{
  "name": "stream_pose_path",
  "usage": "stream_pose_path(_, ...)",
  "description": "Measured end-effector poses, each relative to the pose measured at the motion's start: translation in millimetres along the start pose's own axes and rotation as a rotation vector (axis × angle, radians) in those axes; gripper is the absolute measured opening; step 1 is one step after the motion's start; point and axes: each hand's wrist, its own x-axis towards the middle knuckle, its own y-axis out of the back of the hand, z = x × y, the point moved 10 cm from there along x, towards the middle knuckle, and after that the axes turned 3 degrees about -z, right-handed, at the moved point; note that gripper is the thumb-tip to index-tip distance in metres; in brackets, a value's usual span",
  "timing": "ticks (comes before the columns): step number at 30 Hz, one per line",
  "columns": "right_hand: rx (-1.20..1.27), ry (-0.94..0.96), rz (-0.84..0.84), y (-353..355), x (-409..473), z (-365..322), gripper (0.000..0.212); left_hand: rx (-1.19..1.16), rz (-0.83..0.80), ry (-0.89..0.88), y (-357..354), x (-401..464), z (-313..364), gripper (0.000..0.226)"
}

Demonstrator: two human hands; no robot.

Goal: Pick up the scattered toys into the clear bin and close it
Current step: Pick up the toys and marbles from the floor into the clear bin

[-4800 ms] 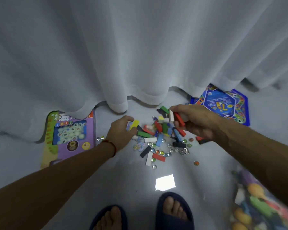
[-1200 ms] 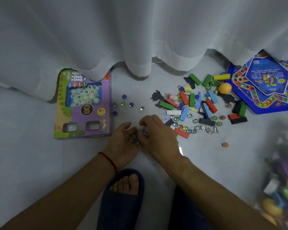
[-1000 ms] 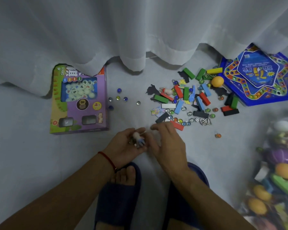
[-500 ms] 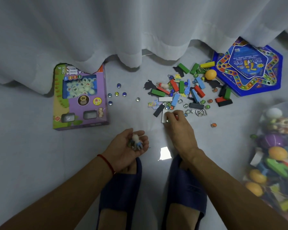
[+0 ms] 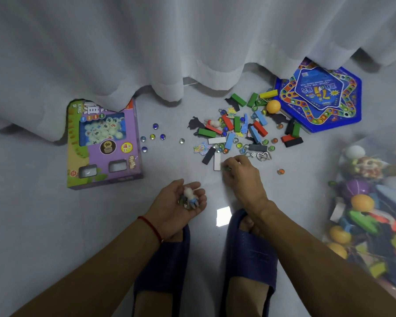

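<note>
Scattered toys (image 5: 236, 131) lie on the floor ahead: coloured wooden blocks, glass marbles, an orange ball (image 5: 273, 106), a metal puzzle ring (image 5: 263, 156). My left hand (image 5: 181, 202) is palm up and cups a small white figure (image 5: 189, 195) and several marbles. My right hand (image 5: 240, 175) reaches to the near edge of the pile and pinches a marble (image 5: 226, 168) beside a white block (image 5: 217, 161). The clear bin (image 5: 375, 202), filled with toys, stands at the right edge.
A purple game box (image 5: 103, 145) lies at the left, with a few marbles (image 5: 152, 136) beside it. A blue hexagonal game board (image 5: 318, 97) lies at the back right. A white curtain (image 5: 169, 42) hangs behind. My feet in blue slippers (image 5: 249, 259) stand below.
My right hand left my left hand and reached forward to the pile's near edge, now pinching a marble. My left hand stays cupped with the figure and marbles.
</note>
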Motion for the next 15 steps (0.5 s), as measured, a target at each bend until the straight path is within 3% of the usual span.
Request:
stream_pose_path(5, 0.122, -0.105, 0.179, 58, -21, 3, 0.018, 0.073, -0.099, -0.027, -53, -23, 3, 0.040)
stream_pose_path(11, 0.351, -0.183, 0.615, 238, -106, -10, 0.013, 0.346, -0.413, -0.026, -193, -77, -18, 0.042)
stream_pose_path(15, 0.477, -0.362, 0.819, 325, -204, 32, 0.011, 0.616, -0.619, 0.040, -301, -120, -81, 0.042)
